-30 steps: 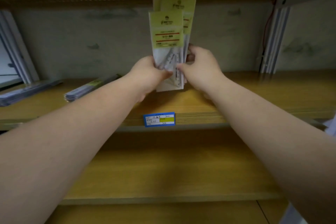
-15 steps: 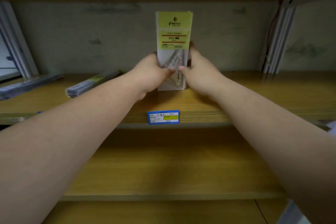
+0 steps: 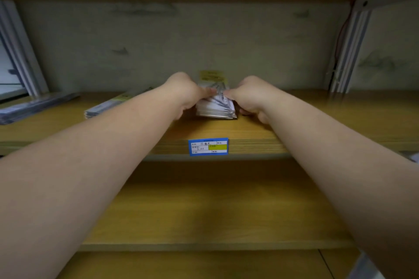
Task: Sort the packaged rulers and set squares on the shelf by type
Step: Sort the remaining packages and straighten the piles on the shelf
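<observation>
A stack of packaged set squares (image 3: 215,106), clear bags with yellow header cards, lies flat on the wooden shelf (image 3: 317,124) right above the blue price label (image 3: 208,146). My left hand (image 3: 184,90) grips the stack's left side with thumb on top. My right hand (image 3: 250,95) grips its right side the same way. A pile of packaged rulers (image 3: 106,106) lies flat further left on the same shelf, partly behind my left forearm. Another pile of long packages (image 3: 34,106) lies at the far left.
Metal shelf uprights stand at the back left (image 3: 20,52) and back right (image 3: 349,52). The grey back wall (image 3: 204,38) closes the shelf behind the stack. A lower wooden shelf (image 3: 204,210) runs below, under my forearms.
The set square stack was held upright on its lower edge, then squared together; now both hands have tipped it backward so it lies flat on the shelf.
</observation>
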`<state>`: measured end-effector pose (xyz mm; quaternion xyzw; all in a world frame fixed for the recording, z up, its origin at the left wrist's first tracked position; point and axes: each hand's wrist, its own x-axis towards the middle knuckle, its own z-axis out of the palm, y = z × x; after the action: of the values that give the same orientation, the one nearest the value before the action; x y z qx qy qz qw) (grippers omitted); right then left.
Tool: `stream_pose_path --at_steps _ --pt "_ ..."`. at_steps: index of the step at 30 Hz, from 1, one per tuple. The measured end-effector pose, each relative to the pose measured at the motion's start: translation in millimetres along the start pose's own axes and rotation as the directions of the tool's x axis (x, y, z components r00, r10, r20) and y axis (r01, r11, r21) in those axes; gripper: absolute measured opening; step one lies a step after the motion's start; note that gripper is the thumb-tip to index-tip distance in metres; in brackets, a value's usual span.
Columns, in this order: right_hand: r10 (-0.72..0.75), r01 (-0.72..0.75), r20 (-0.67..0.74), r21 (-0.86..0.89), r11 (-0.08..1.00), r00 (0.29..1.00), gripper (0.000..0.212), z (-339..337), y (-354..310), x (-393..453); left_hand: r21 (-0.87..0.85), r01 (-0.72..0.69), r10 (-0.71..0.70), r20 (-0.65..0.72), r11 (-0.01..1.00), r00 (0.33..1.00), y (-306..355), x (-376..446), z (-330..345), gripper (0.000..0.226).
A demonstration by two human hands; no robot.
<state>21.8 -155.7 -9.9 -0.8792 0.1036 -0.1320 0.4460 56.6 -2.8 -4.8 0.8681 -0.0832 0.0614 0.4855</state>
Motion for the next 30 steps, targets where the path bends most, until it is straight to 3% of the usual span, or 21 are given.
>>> stream_pose_path --at_steps 13,20,27,30 --pt "0.031 -0.033 0.102 0.015 0.999 0.994 0.003 3 -12 -3 0.128 0.028 -0.028 -0.004 0.991 1.0 -5 -3 -7 0.035" --pt "0.047 -0.056 0.119 0.082 0.995 0.992 0.005 0 -14 -8 -0.112 0.153 -0.133 0.163 0.982 0.978 4 -12 -18 0.001" --pt "0.046 -0.052 0.126 0.048 0.997 0.991 0.009 2 -19 -13 -0.116 0.121 -0.099 0.186 0.986 0.978 7 -21 -17 0.019" --pt "0.04 -0.043 0.113 0.016 0.999 0.993 0.009 2 -17 -13 -0.115 0.093 -0.073 0.165 0.989 0.984 4 -23 -17 0.016"
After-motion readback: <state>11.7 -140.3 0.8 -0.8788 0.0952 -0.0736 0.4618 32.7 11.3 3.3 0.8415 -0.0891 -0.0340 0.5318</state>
